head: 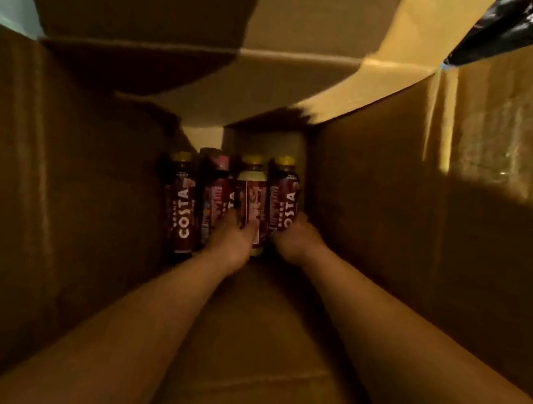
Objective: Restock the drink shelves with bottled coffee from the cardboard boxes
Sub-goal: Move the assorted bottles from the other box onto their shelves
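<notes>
Head view: dim cardboard box (pixel 461 231) interior, bottles (pixel 184 210) at far end

Dim amber light, bright patch upper right, deep shadow upper left, soft blur, wide-angle edge stretch

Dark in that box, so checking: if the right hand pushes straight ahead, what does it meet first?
The right hand grips the rightmost bottle, so that comes first; pushed on, the bottle would likely meet the box's end wall just behind, though depth is unclear.
</notes>
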Motion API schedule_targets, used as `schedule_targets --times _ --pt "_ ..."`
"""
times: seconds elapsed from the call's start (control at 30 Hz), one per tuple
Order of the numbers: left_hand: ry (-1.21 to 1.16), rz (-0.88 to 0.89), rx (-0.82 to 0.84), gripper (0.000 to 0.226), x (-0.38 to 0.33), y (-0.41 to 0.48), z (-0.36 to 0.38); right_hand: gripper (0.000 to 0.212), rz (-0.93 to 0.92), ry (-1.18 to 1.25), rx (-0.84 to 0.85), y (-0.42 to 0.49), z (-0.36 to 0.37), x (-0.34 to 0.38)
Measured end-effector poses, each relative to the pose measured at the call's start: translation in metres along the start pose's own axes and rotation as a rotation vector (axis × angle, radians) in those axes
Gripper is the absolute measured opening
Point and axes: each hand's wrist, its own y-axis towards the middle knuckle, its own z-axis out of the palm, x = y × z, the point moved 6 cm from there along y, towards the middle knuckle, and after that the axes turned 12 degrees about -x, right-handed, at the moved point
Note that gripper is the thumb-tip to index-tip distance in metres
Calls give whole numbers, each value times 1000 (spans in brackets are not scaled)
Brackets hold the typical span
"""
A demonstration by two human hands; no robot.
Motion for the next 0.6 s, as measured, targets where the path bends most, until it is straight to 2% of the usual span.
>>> schedule_targets --times 0.13,0.23,0.3,0.43,0.6 --pt "-134 -70 74 56 16 23 18 52 125 202 -38 25 11 -11" --pt "-215 -131 90 50 17 36 24 59 189 276 -69 42 20 -25" --pt "-260 -137 48 46 14 42 29 56 221 292 -109 43 18 -26" --pt "-154 -106 -111 44 9 46 32 53 287 316 -174 50 18 -30" --pt "-228 -192 -54 47 7 40 25 46 276 397 -141 45 18 -31"
